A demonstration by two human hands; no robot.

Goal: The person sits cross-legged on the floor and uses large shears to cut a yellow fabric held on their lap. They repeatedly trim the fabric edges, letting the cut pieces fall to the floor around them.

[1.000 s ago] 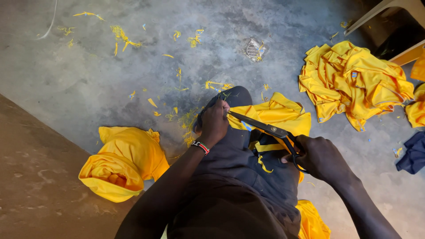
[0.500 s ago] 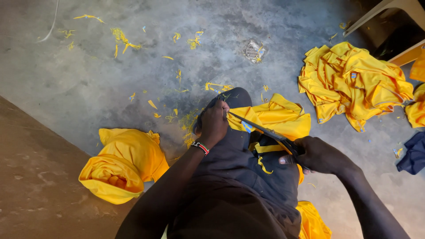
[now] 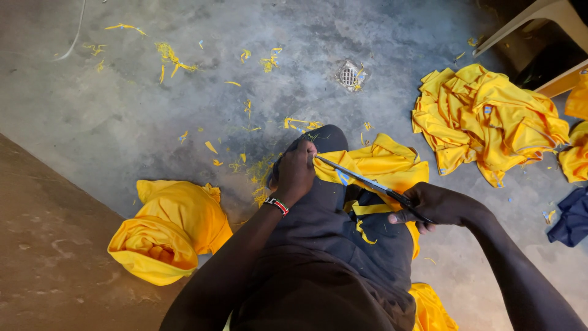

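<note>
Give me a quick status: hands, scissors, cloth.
Right hand shut on scissors, blades pointing at the left hand. Left hand pinching yellow cloth over the knee. Yellow scraps on floor; nothing blocking.

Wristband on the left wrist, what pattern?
Beaded wristband: red, white and dark bands, possibly green too. Head view shows it.

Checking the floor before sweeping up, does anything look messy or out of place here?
Yes. Thin yellow fabric scraps are strewn over the grey concrete floor, some beside the round metal floor drain. A crumpled pile of yellow garments lies directly on the floor.
</note>
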